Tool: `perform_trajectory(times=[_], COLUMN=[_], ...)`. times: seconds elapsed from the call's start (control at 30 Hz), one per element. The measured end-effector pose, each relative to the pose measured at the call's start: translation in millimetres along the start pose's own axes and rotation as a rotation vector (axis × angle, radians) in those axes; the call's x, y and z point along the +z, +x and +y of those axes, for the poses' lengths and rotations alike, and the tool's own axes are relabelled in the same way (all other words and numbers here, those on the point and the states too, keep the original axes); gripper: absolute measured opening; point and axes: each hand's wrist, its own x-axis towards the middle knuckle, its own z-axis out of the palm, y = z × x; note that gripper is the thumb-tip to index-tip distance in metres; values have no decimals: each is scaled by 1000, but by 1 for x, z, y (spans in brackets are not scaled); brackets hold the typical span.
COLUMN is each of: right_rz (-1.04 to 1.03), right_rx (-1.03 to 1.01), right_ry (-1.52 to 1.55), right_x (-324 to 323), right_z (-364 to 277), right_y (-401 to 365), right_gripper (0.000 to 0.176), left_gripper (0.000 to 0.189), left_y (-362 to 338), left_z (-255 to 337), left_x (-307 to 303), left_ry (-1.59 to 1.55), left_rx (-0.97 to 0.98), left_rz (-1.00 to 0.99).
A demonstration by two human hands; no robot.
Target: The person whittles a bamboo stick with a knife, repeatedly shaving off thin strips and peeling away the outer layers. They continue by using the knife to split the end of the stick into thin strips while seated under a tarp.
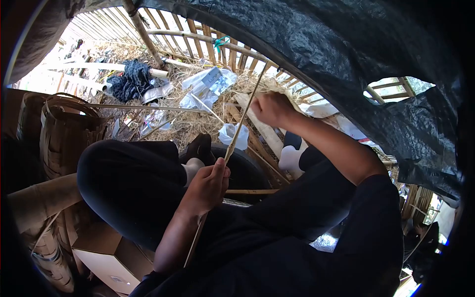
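Note:
A long, thin bamboo strip slants up through the middle of the head view, from beside my left forearm to near the bamboo fence. My left hand is closed around its lower part, thumb pressed along it. Higher up, my right hand is curled into a fist just right of the strip. Whatever its fingers hold, if anything, is hidden. Between my bent legs sits a dark round tub or tyre, partly covered by my hands and the strip.
Woven bamboo baskets stand at left, above a thick bamboo pole. A cardboard box is at lower left. Straw, plastic bags and a dark cloth lie ahead by the slatted fence. Black sheeting hangs overhead.

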Motion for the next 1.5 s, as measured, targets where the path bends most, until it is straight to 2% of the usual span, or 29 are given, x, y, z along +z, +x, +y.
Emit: perform_trajectory(times=[0.03,0.07,0.17,0.23,0.3,0.37,0.43,0.47,0.5,0.57,0.6,0.63,0.7,0.73,0.77,0.87,0.9,0.97,1.0,1.07,1.13,1.3,1.37,1.43,1.5], right_rz=[-36,127,83,133,122,171,81,85,-54,64,3,73,35,58,61,-36,-32,-23,29,24,-22,64,-85,-129,-162], right_rx=[-56,-116,81,71,-51,-132,24,28,23,-156,-73,-72,111,127,126,467,463,330,374,434,515,349,289,194,102], right_ry=[15,39,1,-25,44,41,-31,-52,-59,-77,-32,-19,-110,-65,-64,335,342,562,589,647,698,616,726,754,723], right_x=[-9,7,15,17,13,16,5,12,1,-9,-9,-4,-3,1,10,11,13,15,9,4,-1,0,-13,-15,-9], right_z=[-17,-1,44,33,2,20,40,42,18,-17,-12,5,38,46,50,29,27,22,13,2,-6,-23,-49,-68,-80], right_y=[-8,-2,22,15,0,9,19,19,11,-12,-8,-2,13,15,17,16,17,16,12,7,3,-10,-26,-42,-59], right_gripper=[45,44,44,44,44,41,44,47,45,42,41,43,44,55,55,79,79,71,58,52,40,39,38,37,37], left_gripper=[47,47,46,46,46,46,47,48,48,49,49,48,48,48,48,42,42,44,44,42,41,46,50,50,45], left_y=[-5,-8,-6,-3,-6,-11,-7,-5,-3,-6,-8,-7,-4,-3,-2,5,3,-3,-3,-3,-3,6,11,9,-1], left_z=[4,6,4,4,5,10,1,-2,0,-3,-4,-3,0,0,-1,0,4,12,11,8,9,11,11,15,24], left_x=[0,1,1,-2,-3,0,4,4,4,3,2,0,-2,-1,0,2,2,2,0,-5,-3,-5,-9,-6,1], left_ry=[2,6,10,0,-14,52,40,32,38,162,161,144,129,140,151,57,63,3,8,-73,-65,-95,-215,-237,-315], left_rx=[13,29,6,-14,-50,-21,16,45,49,102,92,77,82,77,68,47,49,-7,-2,-3,18,-7,-1,-21,-119], left_rz=[-7,-15,-6,-8,-2,29,10,-13,-15,-4,-1,-3,-2,-2,-3,40,45,-63,-64,-189,-177,-114,-163,-184,-172])
